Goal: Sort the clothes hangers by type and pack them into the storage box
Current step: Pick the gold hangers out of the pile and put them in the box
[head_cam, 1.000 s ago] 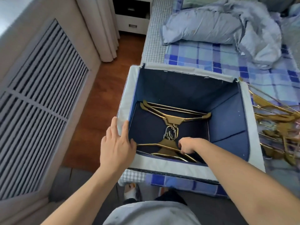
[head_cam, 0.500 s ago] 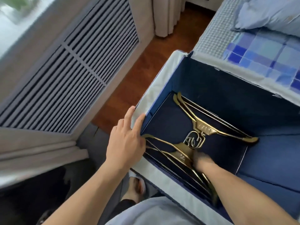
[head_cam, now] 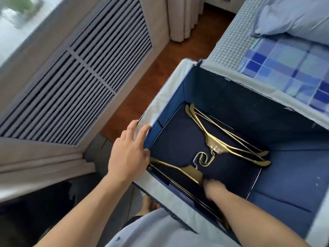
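Your fingers (head_cam: 140,132) on the left hand (head_cam: 128,155) lie straight and slightly spread over the pale rim at the near-left corner of the storage box (head_cam: 165,102), with the thumb against the inner wall. Your right hand (head_cam: 213,188) reaches down inside the box and rests on the near hangers (head_cam: 178,171); it is blurred, and you cannot tell whether its fingers curl round them. The near hangers, gold-coloured, lie flat along the near wall of the box floor. The far hangers (head_cam: 226,148), of the same gold colour, lie flat across the floor further in. The hooks (head_cam: 203,158) of both sets meet at the middle of the floor. The box stands on the bed (head_cam: 284,65), which carries a blue checked sheet. A slatted grille (head_cam: 74,82) stands to the left, beyond a strip of wooden floor (head_cam: 160,72).
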Tool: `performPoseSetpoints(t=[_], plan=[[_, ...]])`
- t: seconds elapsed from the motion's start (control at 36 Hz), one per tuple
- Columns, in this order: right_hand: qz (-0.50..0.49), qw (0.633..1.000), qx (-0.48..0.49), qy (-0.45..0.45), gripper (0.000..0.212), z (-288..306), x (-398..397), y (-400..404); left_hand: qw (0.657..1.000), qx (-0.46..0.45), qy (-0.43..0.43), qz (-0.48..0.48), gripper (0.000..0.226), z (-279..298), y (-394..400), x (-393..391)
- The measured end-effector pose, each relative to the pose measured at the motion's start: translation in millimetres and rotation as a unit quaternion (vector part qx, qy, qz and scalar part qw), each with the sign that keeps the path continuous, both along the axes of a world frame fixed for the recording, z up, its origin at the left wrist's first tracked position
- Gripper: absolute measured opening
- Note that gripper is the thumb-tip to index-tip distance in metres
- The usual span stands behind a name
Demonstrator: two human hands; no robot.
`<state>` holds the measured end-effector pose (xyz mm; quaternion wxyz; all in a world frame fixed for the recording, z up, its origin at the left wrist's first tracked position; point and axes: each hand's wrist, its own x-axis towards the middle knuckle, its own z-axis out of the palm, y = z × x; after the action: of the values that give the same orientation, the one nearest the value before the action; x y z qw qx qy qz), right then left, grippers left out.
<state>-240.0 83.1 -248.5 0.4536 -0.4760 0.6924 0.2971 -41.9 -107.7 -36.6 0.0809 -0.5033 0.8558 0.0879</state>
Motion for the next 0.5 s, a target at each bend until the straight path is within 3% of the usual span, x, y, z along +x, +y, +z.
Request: performPoseSetpoints(t=[0.22, 0.33, 0.5], plan=[[-0.024, 1.0, 0.019, -0.006, 0.05, 6.7, -6.7, -12.6, 1.0, 0.0, 0.013, -0.006, 0.065, 1.4, 0.6, 1.2], [-0.058, 0.998, 0.03, -0.016, 0.038, 17.5, -16.3, -25.8, 1.0, 0.002, 0.022, -0.001, 0.066, 2.4, 1.4, 1.1], [-0.196, 0.98, -0.022, -0.002, 0.035, 36.0, -38.7, -31.6, 0.999, 0.007, 0.045, -0.014, 0.063, 7.4, 3.4, 5.3]])
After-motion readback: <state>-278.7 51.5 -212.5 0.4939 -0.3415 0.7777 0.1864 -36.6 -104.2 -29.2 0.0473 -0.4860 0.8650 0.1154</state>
